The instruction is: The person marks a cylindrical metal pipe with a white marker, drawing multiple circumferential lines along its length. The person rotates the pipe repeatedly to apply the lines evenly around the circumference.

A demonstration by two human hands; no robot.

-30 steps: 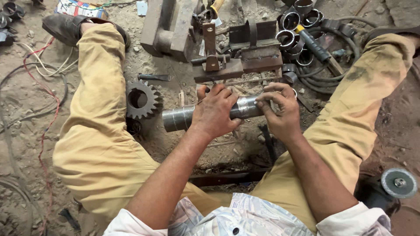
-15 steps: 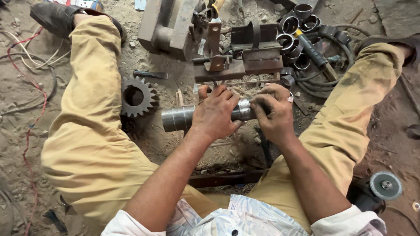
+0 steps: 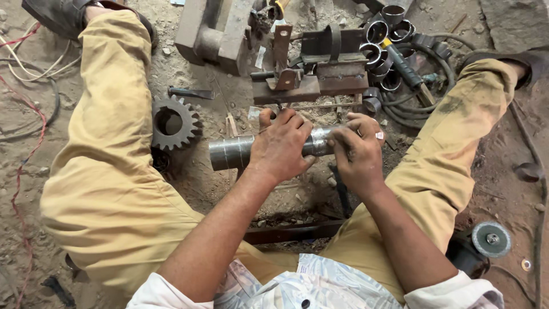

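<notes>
1. While the steel shaft (image 3: 231,153) lies crosswise between the knees above the dirt floor (image 3: 194,189), the left hand (image 3: 281,147) wraps its middle.
2. The right hand (image 3: 357,151) is curled over its right end, seemingly gripping.
3. A toothed gear (image 3: 173,122) lies just left.

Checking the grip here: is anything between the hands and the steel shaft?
Nothing visible. The left hand wraps the steel shaft directly and the right hand grips its other end, skin on metal. The gear lies apart on the ground.
</notes>
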